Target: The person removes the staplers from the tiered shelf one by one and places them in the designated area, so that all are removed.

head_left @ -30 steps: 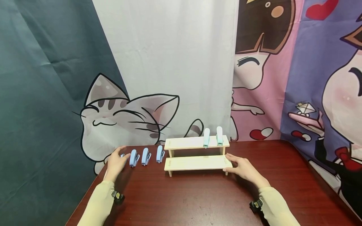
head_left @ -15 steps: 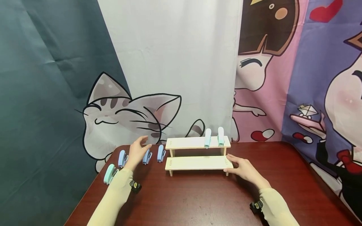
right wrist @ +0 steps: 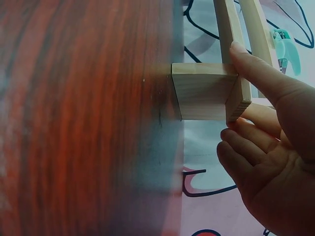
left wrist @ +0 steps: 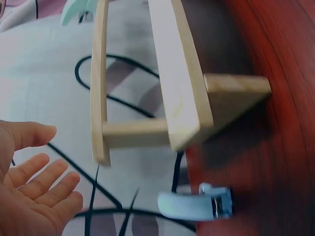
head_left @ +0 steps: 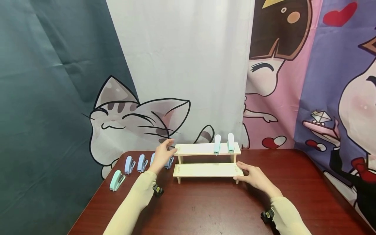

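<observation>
The left hand (head_left: pixel 162 156), thumb apart and holding nothing, partly hides two of the four blue staplers (head_left: pixel 142 163) on the counter (head_left: pixel 191 209) beside the rack (head_left: pixel 208 170). The right hand (head_left: pixel 254 175) pinches the rack's lower right end, one finger partly hidden behind it.

A curtained-off corner, whether of home, office or studio unclear
Cartoon-printed curtains (head_left: pixel 188 65) hang behind the table (head_left: pixel 199 209) and along both its sides; on it stand a two-tier wooden rack (head_left: pixel 205 170) and small staplers (head_left: pixel 115 181).
</observation>
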`<state>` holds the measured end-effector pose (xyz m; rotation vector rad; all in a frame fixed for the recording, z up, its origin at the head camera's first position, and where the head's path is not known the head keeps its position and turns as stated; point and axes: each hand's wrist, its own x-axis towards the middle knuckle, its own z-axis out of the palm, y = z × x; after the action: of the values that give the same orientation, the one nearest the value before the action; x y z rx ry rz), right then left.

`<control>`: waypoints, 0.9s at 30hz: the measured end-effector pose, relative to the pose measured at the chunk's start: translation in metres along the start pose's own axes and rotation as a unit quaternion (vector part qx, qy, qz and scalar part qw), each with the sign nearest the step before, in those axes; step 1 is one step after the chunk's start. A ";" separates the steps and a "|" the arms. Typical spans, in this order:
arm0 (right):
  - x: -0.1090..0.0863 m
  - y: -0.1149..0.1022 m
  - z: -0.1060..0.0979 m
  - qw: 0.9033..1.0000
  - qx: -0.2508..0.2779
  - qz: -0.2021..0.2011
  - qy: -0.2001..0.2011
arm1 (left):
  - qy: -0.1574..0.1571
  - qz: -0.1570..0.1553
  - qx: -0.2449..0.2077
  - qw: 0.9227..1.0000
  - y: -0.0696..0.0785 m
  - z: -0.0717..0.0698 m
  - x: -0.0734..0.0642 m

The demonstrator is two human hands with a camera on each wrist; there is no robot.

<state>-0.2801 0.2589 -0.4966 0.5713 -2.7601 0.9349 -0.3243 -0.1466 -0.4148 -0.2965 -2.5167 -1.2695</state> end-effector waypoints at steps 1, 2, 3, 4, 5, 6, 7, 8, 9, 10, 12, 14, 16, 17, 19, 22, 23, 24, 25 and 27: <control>0.000 0.000 0.000 1.000 0.001 0.001 -0.001 | -0.005 0.004 -0.005 1.000 0.002 0.004 0.001; 0.000 0.001 0.001 1.000 0.001 0.001 -0.001 | -0.009 0.010 -0.007 1.000 0.004 0.007 0.001; 0.000 0.001 0.001 1.000 0.001 0.001 -0.001 | -0.011 0.018 -0.009 1.000 0.006 0.011 0.002; 0.000 0.000 0.001 1.000 0.002 0.001 -0.001 | -0.016 0.024 -0.013 1.000 0.009 0.015 0.002; 0.000 0.000 0.001 1.000 0.002 0.000 -0.001 | -0.019 0.028 -0.014 0.999 0.012 0.018 0.003; 0.000 0.000 0.001 1.000 0.001 0.000 -0.001 | -0.022 0.034 -0.017 0.999 0.015 0.021 0.004; 0.000 0.000 0.001 1.000 0.000 -0.001 -0.001 | -0.026 0.038 -0.017 0.999 0.018 0.024 0.004; 0.000 0.000 0.001 1.000 0.000 -0.001 -0.001 | -0.028 0.042 -0.018 0.999 0.021 0.027 0.005; 0.000 0.000 0.001 1.000 -0.001 -0.001 0.000 | -0.032 0.044 -0.020 0.998 0.023 0.030 0.006; 0.000 0.000 0.001 1.000 -0.002 -0.001 0.000 | -0.035 0.046 -0.021 0.998 0.025 0.034 0.006; 0.000 0.001 0.000 1.000 -0.002 0.000 0.001 | -0.041 0.050 -0.023 0.998 0.030 0.040 0.008; 0.001 0.001 -0.001 1.000 -0.002 0.000 0.000 | -0.045 0.052 -0.017 0.997 0.034 0.047 0.009; 0.001 0.002 -0.001 1.000 -0.001 -0.001 0.000 | -0.051 0.054 -0.019 0.997 0.038 0.053 0.011; 0.001 0.002 -0.001 1.000 -0.001 -0.002 0.000 | -0.054 0.056 -0.021 0.997 0.041 0.056 0.011; 0.001 0.001 -0.002 1.000 -0.002 -0.003 -0.001 | -0.061 0.057 -0.022 0.996 0.046 0.062 0.012; 0.000 0.002 -0.001 1.000 -0.003 -0.002 -0.001 | -0.072 0.062 -0.028 0.995 0.055 0.070 0.012; 0.000 0.002 -0.001 1.000 -0.002 -0.002 -0.002 | -0.076 0.061 -0.028 0.995 0.058 0.073 0.011; 0.000 0.001 -0.001 1.000 -0.002 -0.003 -0.003 | -0.079 0.061 -0.027 0.995 0.060 0.076 0.011; 0.000 0.001 -0.001 1.000 -0.001 -0.003 -0.003 | -0.081 0.061 -0.026 0.994 0.063 0.079 0.011; 0.001 0.000 -0.001 1.000 0.001 -0.004 -0.003 | -0.088 0.063 -0.029 0.994 0.067 0.084 0.011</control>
<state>-0.2807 0.2594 -0.4958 0.5864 -2.7608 0.9367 -0.3281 -0.0386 -0.4079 -0.5935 -2.5607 -1.3197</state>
